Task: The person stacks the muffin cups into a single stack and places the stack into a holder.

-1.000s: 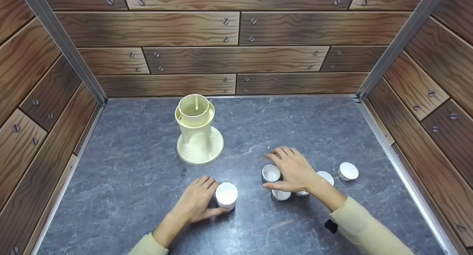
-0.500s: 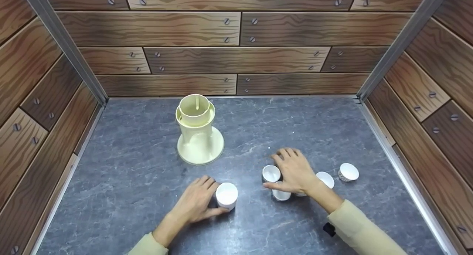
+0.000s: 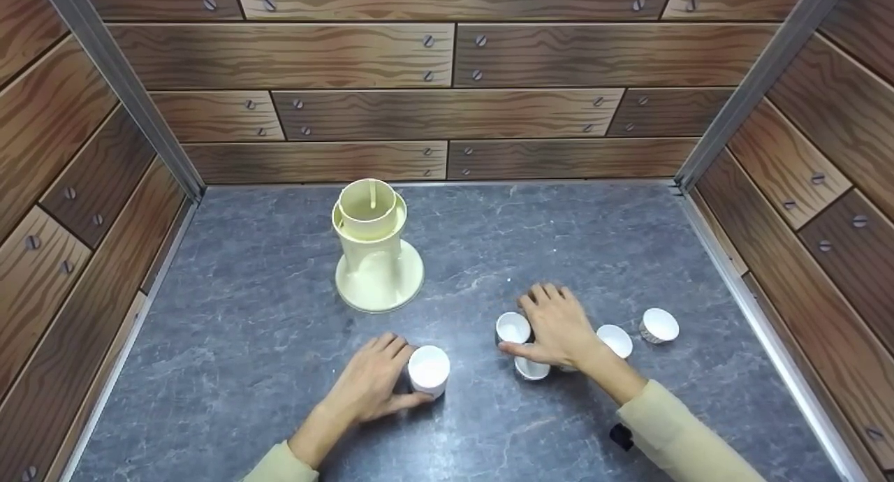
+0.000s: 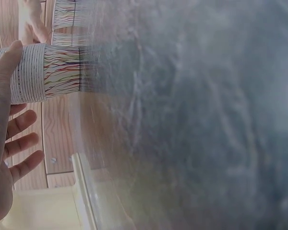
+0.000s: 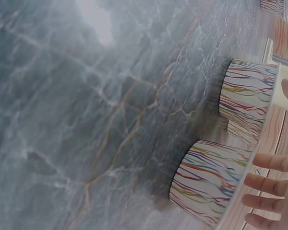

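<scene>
My left hand (image 3: 374, 377) holds a nested stack of white paper cups (image 3: 429, 367). In the left wrist view, the thumb lies across the ribbed rims of the stack (image 4: 31, 72), while the other fingers spread behind it. My right hand (image 3: 559, 328) hovers over loose single cups, its thumb close to the rim of the leftmost cup (image 3: 513, 326). A second cup (image 3: 532, 369) sits just below that thumb, and a third is mostly covered by the hand. The right wrist view shows extended fingers (image 5: 269, 184) beside a cup (image 5: 209, 182) with coloured wavy lines.
A pale yellow plastic stand (image 3: 379, 279) with an open tube on top and a round base stands behind the hands. Two more cups, one near the wrist (image 3: 615, 339) and one farther right (image 3: 658, 326), stand on the dark marbled tabletop (image 3: 244, 272). Wood-patterned walls enclose three sides.
My right hand has shifted slightly rightward and its fingertips have drawn back a little; its thumb now lies nearer the leftmost cup's rim. My left hand and its stack look unchanged.
</scene>
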Available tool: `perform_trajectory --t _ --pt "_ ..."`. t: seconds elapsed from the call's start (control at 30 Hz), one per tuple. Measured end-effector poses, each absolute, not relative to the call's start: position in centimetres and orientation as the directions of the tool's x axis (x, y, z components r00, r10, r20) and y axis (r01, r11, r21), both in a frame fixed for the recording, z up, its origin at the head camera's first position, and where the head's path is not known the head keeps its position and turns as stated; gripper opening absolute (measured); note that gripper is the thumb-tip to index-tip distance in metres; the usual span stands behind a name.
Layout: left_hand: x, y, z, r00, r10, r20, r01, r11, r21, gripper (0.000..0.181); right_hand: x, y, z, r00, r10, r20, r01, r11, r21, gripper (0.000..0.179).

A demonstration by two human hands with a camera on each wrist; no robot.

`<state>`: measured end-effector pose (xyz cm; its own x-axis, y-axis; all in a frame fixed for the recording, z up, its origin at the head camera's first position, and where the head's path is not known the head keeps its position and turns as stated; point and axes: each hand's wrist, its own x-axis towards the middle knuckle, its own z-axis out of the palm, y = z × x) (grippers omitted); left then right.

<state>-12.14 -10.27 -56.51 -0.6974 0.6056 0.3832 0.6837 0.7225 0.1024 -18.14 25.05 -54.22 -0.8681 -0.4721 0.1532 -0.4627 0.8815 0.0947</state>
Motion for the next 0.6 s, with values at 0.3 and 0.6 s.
perform_trajectory --t 0.3,0.6 --pt "-12.05 -10.22 -56.49 -0.714 0.599 0.364 0.674 0.728 0.124 0.066 -17.99 24.89 -54.39 -0.881 -0.454 0.132 -0.448 0.891 0.079 0.08" --pt "-12.11 -10.21 -56.49 -0.709 0.602 0.367 0.678 0.725 0.122 0.067 -17.94 24.83 -54.36 -0.876 -0.463 0.136 -0.453 0.886 0.099 0.075"
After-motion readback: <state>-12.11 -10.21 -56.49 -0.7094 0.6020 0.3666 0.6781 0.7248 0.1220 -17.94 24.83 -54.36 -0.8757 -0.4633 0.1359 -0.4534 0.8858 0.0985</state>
